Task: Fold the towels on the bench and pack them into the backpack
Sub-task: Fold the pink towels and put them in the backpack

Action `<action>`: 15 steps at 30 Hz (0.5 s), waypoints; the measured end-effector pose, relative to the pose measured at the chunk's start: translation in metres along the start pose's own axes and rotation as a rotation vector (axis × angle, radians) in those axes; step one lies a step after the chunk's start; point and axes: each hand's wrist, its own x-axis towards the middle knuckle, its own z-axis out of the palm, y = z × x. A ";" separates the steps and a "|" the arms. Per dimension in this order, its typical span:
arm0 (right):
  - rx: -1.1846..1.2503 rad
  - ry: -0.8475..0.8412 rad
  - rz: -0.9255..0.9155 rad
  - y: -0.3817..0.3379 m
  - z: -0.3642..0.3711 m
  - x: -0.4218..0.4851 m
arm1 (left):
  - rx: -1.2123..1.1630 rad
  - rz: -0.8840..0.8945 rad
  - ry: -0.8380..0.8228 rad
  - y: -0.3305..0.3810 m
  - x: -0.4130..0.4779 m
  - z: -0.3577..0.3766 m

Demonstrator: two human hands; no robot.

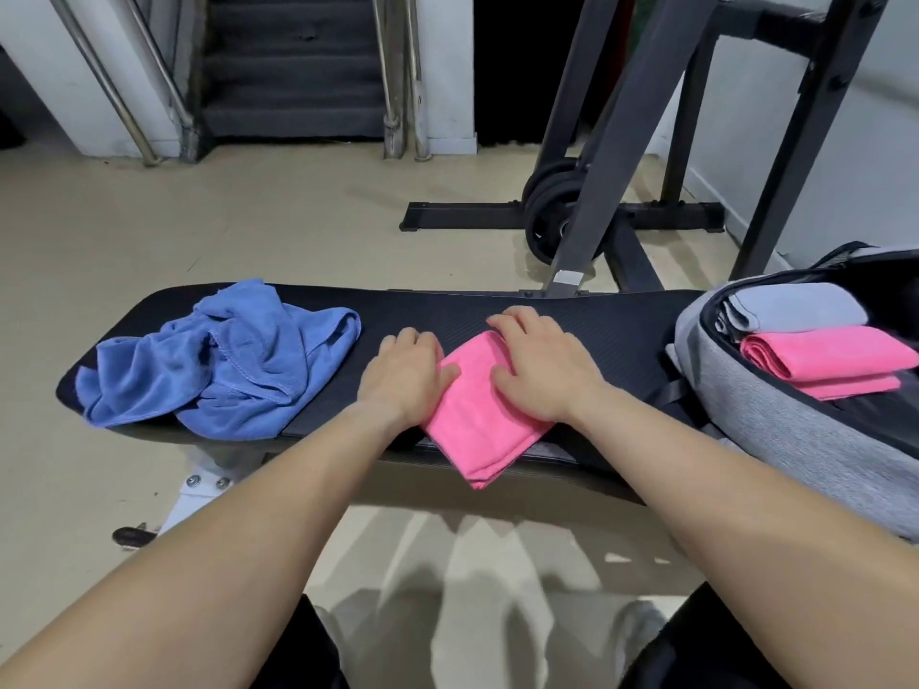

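Observation:
A folded pink towel (480,425) lies on the black bench (587,320), its near end hanging over the front edge. My left hand (405,375) rests on the towel's left edge with the fingers bent over it. My right hand (539,365) lies flat on the towel's top right part. A crumpled blue towel (224,360) sits on the bench's left end. At the right end, an open grey backpack (776,435) holds a folded grey towel (795,308) and a folded pink towel (830,360).
A dark metal rack (641,141) with weight plates (552,211) stands behind the bench. Stairs (293,67) with metal railings rise at the back. The floor is beige. My knees show at the bottom edge.

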 end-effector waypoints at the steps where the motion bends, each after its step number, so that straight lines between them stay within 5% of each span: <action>1: 0.076 -0.063 -0.033 0.004 0.000 0.007 | -0.040 0.049 -0.009 0.001 0.002 -0.001; 7: 0.266 -0.286 -0.018 0.022 -0.004 0.041 | -0.110 0.278 -0.068 0.004 0.020 -0.022; 15: 0.282 -0.331 0.109 0.045 -0.006 0.053 | -0.377 0.063 -0.252 -0.020 0.048 -0.028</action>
